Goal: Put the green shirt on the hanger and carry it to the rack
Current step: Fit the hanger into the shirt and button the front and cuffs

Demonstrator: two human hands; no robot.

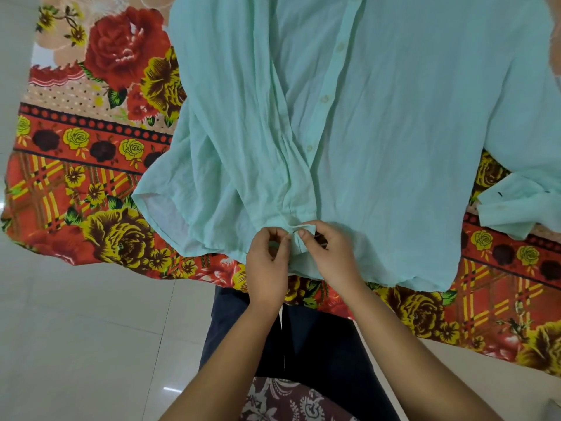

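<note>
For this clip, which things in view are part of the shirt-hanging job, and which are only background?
Part of the job:
green shirt, spread flat on the bedsheet
left hand and right hand, both pinching its front placket near the hem

Only background:
floral bedsheet
tiled floor

No hanger or rack is in view.

Bed w/ floral sheet (91, 165), green shirt (394, 132) spread flat on it, hem at near edge.
</note>
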